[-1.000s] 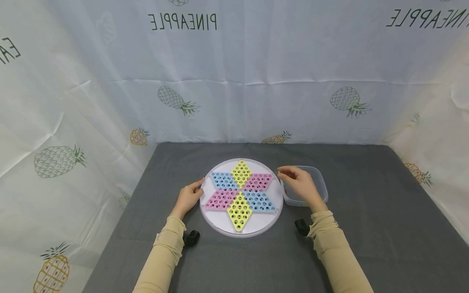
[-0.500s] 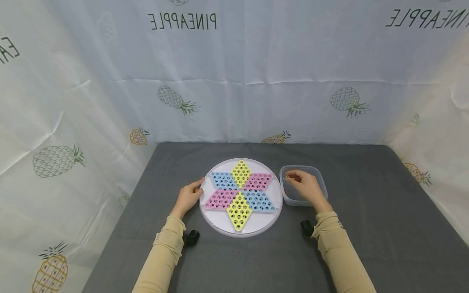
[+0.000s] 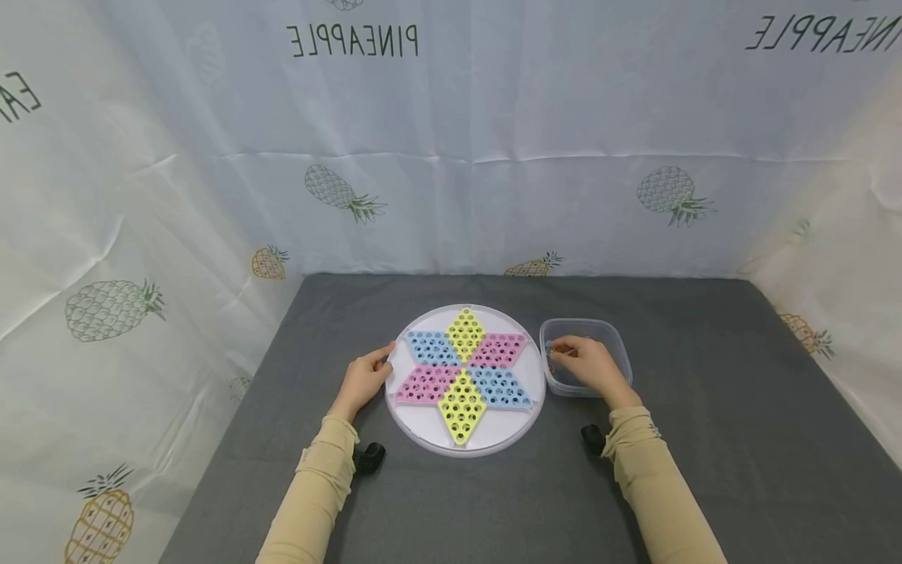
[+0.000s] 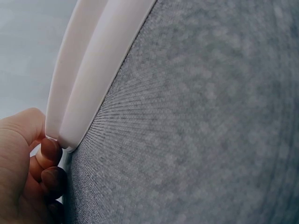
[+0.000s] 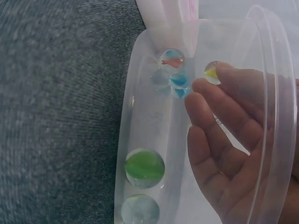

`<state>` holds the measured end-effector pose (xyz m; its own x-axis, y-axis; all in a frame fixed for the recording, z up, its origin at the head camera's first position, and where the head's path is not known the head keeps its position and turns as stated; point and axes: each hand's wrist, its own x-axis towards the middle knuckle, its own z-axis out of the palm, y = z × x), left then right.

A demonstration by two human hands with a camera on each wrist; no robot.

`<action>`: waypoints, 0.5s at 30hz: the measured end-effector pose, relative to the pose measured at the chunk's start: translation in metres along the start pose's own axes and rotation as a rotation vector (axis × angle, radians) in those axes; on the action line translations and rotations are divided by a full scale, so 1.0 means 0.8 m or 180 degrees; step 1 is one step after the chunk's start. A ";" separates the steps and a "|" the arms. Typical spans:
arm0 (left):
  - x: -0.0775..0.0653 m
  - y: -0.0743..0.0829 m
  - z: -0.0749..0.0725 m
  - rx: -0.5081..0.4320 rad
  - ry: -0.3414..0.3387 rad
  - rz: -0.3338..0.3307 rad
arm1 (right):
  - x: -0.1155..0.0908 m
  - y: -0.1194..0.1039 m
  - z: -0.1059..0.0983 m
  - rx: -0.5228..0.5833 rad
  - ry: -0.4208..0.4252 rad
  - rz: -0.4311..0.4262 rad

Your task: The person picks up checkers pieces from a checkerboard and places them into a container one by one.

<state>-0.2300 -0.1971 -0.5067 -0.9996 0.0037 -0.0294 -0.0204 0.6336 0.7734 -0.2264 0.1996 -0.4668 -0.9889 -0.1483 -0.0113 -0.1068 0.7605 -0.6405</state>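
Note:
In the head view, a round white Chinese checkers board (image 3: 420, 423) with a star of yellow, blue and pink hole fields lies on the table. My left hand (image 3: 362, 382) holds its left rim; the left wrist view shows the thumb against the rim (image 4: 79, 88) with curled fingers below. My right hand (image 3: 590, 363) is inside a clear plastic container (image 3: 620, 345) right of the board. In the right wrist view, its fingertips pinch a clear marble with a yellow streak (image 5: 211, 73). Beside them lie a red-and-blue marble (image 5: 172, 60), blue marbles (image 5: 179, 78) and a green-streaked marble (image 5: 145, 168).
A pale greenish marble (image 5: 140, 211) also lies in the container. Dark grey cloth (image 3: 465, 509) covers the table. White curtains printed with pineapples (image 3: 451, 211) hang behind it and along both sides. Black wrist cameras (image 3: 593, 440) sit under both forearms.
My right hand has moved right, from the board's right edge down into the container, and shifted only slightly since half a second ago. The left hand and board have stayed in place.

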 end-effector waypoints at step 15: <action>0.000 -0.002 0.002 -0.0043 0.0018 0.0001 | -0.002 0.002 -0.001 -0.0012 -0.0074 -0.0059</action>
<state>-0.2302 -0.1973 -0.5090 -0.9997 -0.0004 -0.0256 -0.0203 0.6231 0.7819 -0.2250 0.2020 -0.4672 -0.9840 -0.1771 -0.0172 -0.1256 0.7599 -0.6378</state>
